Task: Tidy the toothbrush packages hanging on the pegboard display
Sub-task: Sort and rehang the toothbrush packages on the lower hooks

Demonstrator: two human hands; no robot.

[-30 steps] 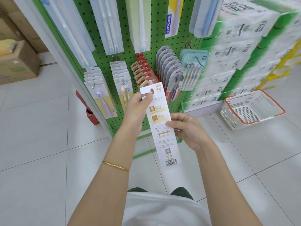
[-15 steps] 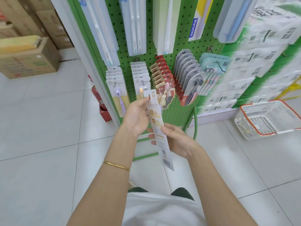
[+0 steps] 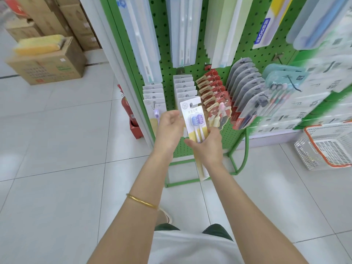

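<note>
A white and yellow toothbrush package [image 3: 192, 119] with two brushes, heads blue and purple, is upright in front of the green pegboard [image 3: 165, 60]. My right hand [image 3: 206, 147] grips its lower half from the right. My left hand [image 3: 169, 128] is beside its left edge with fingers curled; whether it touches the card is unclear. Behind it hang rows of matching white packages [image 3: 183, 86], red packages [image 3: 213, 92] and grey packages [image 3: 245, 86].
Long clear toothbrush packs [image 3: 182, 29] hang on the upper pegs. A red-rimmed white basket [image 3: 327, 145] sits on the tiled floor at right. Cardboard boxes [image 3: 47, 63] stand at far left, a red fire extinguisher [image 3: 129, 109] by the rack's left side.
The package has been turned from its printed back to its front, showing the brushes. It rose toward the pegs, and the view moved closer to the pegboard.
</note>
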